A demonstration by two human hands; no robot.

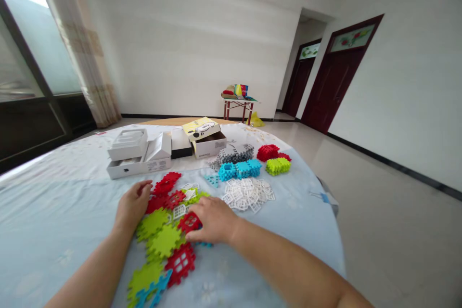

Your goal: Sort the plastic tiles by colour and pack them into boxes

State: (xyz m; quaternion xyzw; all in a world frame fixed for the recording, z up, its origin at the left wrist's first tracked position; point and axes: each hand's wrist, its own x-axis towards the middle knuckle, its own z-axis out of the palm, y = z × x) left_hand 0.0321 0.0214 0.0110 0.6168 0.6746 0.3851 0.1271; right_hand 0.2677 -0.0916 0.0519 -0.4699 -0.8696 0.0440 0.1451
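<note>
Loose interlocking building tiles with notched edges lie in a heap before me. Lime green tiles (pixel 166 241), a red window tile (pixel 181 263) and a blue openwork tile (pixel 153 291) are at the near end. My left hand (pixel 132 204) is at the heap's left edge, fingers loosely bent and apart, beside the red tiles (pixel 168 183); it holds nothing that I can see. Over the right side of the heap, my right hand (pixel 214 219) has thumb and fingers around a small red tile (pixel 190 221). A white window frame (pixel 179 211) lies between the hands.
Behind the right hand lie a pile of white window frames (pixel 249 193), blue stacks (pixel 240 169), grey pieces (pixel 236 154), a green stack (pixel 278 166) and red pieces (pixel 268 152). White boxes (pixel 140 166) and a yellow-lidded box (pixel 209 147) stand farther back. The round table's edge (pixel 335 231) curves at right.
</note>
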